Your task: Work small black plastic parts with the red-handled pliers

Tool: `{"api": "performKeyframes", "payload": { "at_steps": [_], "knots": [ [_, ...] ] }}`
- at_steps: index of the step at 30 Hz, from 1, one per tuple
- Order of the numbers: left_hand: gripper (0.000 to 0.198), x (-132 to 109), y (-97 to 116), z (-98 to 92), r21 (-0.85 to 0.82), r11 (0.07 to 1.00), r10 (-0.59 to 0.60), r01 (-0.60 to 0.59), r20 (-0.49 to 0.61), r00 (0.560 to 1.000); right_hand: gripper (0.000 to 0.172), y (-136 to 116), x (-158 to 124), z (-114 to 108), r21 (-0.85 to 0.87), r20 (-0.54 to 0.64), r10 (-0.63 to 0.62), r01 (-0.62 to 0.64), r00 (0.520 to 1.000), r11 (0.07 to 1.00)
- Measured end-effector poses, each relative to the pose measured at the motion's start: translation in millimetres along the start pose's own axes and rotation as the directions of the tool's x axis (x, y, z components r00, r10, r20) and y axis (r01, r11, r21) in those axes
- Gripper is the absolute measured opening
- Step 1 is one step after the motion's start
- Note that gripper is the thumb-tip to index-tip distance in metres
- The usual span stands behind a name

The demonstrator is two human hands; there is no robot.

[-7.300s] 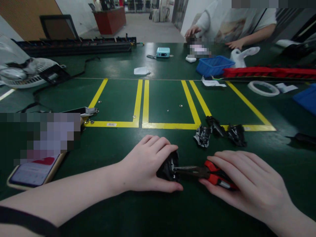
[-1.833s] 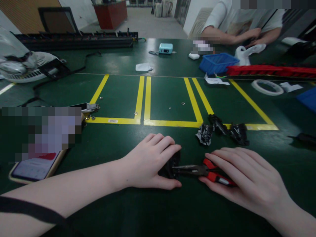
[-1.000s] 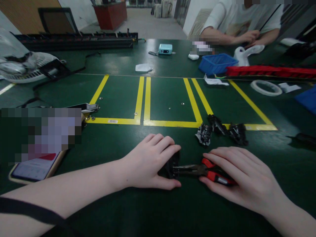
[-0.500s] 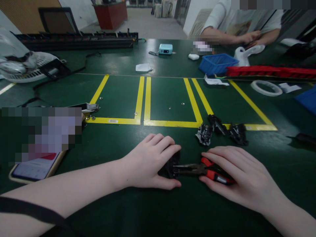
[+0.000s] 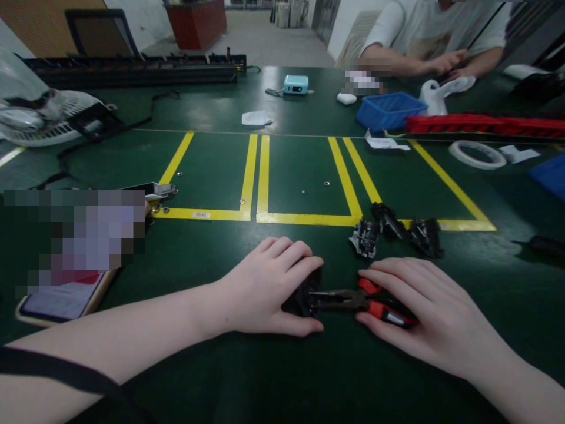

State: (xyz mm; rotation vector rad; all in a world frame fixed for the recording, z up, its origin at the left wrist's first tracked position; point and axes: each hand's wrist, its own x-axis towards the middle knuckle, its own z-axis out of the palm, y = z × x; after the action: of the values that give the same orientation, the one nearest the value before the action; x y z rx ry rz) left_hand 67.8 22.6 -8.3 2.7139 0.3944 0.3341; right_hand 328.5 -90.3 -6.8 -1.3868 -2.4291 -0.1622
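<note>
My left hand [image 5: 276, 291] is closed around a black plastic part [image 5: 304, 297] on the green table, and its fingers cover much of that part. In my right hand [image 5: 421, 312] is a pair of needle-nose pliers [image 5: 342, 300] with red and black handles. The jaws of the pliers point left and meet the black part's right side; whether they grip it I cannot tell. Just beyond my right hand lie three similar black plastic pieces, one with light metal bits [image 5: 365, 238], one behind it [image 5: 388, 221] and one to the right [image 5: 426, 237].
A phone [image 5: 62, 297] lies at the left beside small metal rings [image 5: 165, 209]. Yellow tape [image 5: 309, 219] marks rectangles on the table. Further back are a blue basket [image 5: 388, 112], a red strip [image 5: 485, 125], a tape roll [image 5: 477, 154] and a white fan [image 5: 57, 118]. Another person [image 5: 432, 41] sits opposite.
Almost nothing differs. Both hands, the black part and the pliers keep their places, and the whole view has shifted very slightly.
</note>
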Motion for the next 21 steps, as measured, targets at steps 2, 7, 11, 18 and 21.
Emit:
{"api": "performKeyframes", "payload": {
  "at_steps": [2,7,11,18,21],
  "knots": [
    [0.072,0.0,0.1,-0.2,0.000,1.000,-0.002,0.002,0.004,1.000,0.036,0.9,-1.8,1.4,0.005,0.002,0.005,-0.005,1.000,1.000],
    [0.073,0.1,-0.2,-0.6,-0.005,1.000,-0.002,0.002,0.005,1.000,0.035,1.4,-2.9,3.0,0.003,-0.040,-0.013,0.013,0.999,1.000],
    [0.071,0.2,-0.6,-1.4,-0.011,1.000,0.003,-0.003,0.009,1.000,0.031,-1.2,1.5,-1.1,-0.018,-0.066,-0.048,0.047,0.997,0.999],
    [0.070,0.4,0.7,-3.5,-0.023,1.000,-0.011,0.011,0.026,1.000,0.029,-3.2,2.8,-3.6,-0.075,-0.054,-0.058,0.054,0.997,0.996],
    [0.070,0.3,1.0,-3.8,-0.023,1.000,-0.014,0.015,0.033,0.999,0.029,-4.1,1.7,-4.3,-0.093,-0.070,-0.065,0.058,0.995,0.994]
  ]
}}
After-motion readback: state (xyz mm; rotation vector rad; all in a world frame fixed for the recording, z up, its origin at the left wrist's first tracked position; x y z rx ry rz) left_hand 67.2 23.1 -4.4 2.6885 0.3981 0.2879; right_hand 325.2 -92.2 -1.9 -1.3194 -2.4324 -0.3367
